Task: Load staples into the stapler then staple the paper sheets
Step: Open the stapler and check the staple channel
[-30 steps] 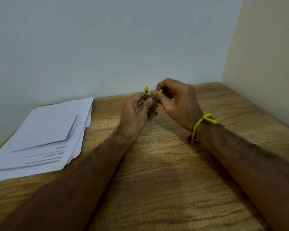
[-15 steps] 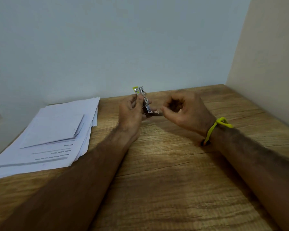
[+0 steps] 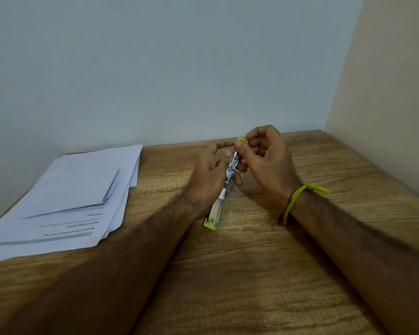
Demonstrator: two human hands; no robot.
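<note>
The stapler (image 3: 224, 187) is small, long and thin. It is shiny silver metal with yellow-green plastic at both ends. It is opened out, so one long strip runs from the middle of the frame down and a little to the left. Its lower yellow-green end sits at or just above the wooden surface (image 3: 252, 274); I cannot tell if it touches. Its upper end points up toward the wall at the top of the frame.

The stapler sits between the two hands, near the middle of the frame. The left hand (image 3: 209, 175) is on the left side of it, with its fingers curled around the silver middle part to hold it. The right hand (image 3: 267, 160) is on the right side, higher up. Its thumb and first finger pinch the yellow-green tip at the top end. A yellow band (image 3: 298, 201) goes around the right wrist.

A pile of paper sheets (image 3: 65, 201) lies flat on the surface at the left of the frame, well apart from the hands. A smaller folded paper rests on top of the pile. Some printed lines show on the sheets, too small to read.
</note>
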